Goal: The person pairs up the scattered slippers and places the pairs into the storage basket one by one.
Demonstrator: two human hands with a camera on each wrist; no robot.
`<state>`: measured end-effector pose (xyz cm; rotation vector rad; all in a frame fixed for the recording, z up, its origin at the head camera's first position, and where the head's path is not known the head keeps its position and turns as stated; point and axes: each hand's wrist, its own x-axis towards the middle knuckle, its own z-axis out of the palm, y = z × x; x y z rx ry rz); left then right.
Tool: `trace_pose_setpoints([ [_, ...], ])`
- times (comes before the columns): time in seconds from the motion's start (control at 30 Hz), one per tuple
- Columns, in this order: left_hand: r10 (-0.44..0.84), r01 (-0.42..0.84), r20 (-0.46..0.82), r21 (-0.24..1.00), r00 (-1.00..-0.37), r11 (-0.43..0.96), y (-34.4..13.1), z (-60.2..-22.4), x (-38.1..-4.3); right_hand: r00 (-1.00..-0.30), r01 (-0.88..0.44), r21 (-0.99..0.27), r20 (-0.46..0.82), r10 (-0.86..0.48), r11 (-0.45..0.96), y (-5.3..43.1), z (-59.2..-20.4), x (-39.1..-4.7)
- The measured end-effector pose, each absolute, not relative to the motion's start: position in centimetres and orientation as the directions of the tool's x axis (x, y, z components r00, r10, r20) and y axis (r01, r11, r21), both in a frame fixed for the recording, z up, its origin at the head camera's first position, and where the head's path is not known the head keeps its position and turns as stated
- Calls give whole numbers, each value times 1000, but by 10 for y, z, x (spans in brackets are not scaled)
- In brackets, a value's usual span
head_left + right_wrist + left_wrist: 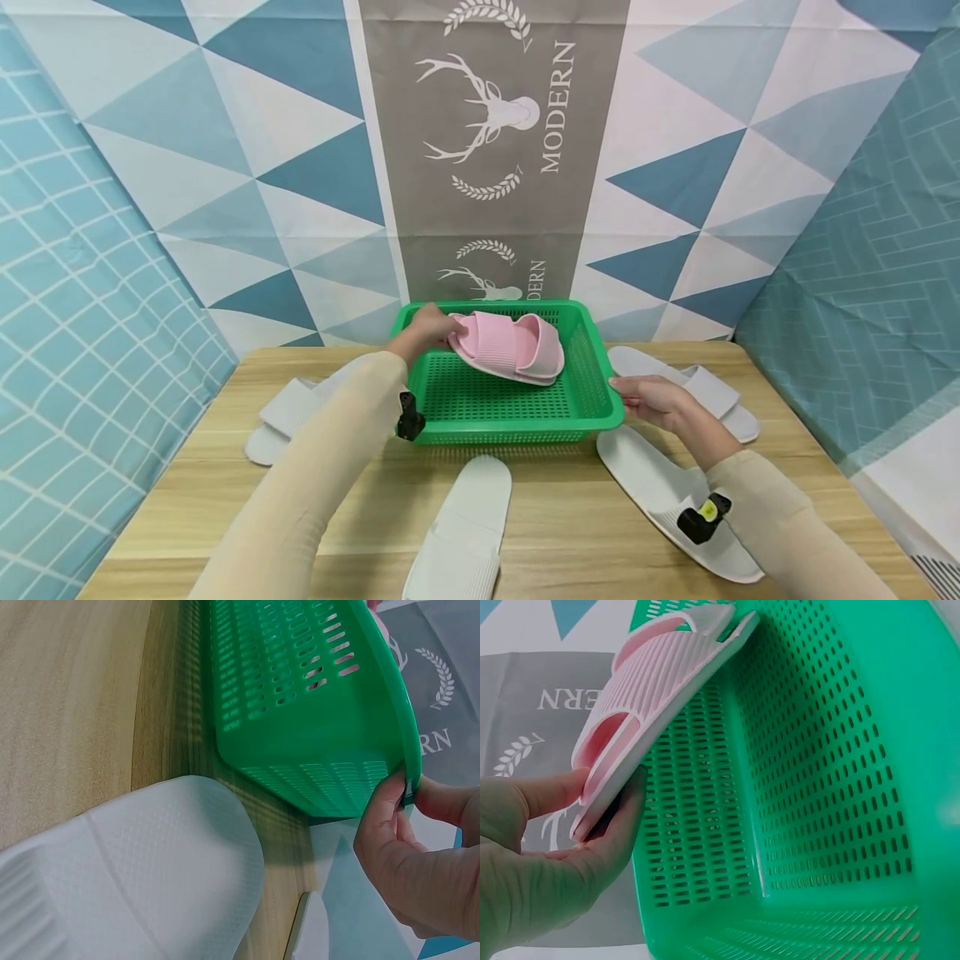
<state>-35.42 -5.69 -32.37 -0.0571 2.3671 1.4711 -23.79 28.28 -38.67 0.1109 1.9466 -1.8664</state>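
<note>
My left hand (432,327) pinches a pink slipper (656,686) by one end, thumb on top and fingers beneath. The slipper is tilted over the inside of a green perforated plastic basket (495,437). Two raised strap parts show on it, one ribbed; whether a second slipper is nested in it I cannot tell. On the basket's right side, my right hand (424,862) grips the rim between thumb and fingers. The basket's floor shows below the slipper in the head view.
White slippers lie around the basket on the wooden table (360,533): one at the left (281,421), one in front (465,533), one at the front right (652,475) and another behind it (712,392). Patterned cloth (300,167) hangs close behind the basket.
</note>
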Motion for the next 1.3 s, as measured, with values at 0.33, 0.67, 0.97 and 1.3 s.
trace_pose_setpoints([
  [0.33,110,-196,-290,837,-951,511,-51,-324,-354,-900,363,-927,-375,-222,98,283,-385,-237],
  [0.67,63,-160,-259,752,-964,640,-48,-322,-358,-902,357,-931,-366,-230,78,284,-386,-237],
  [0.97,7,-190,-266,707,-964,681,-50,-318,-355,-902,368,-926,-378,-209,87,283,-386,-237],
  [1.3,13,-199,-297,670,-955,716,-56,-321,-360,-897,383,-921,-391,-208,77,284,-386,-237],
])
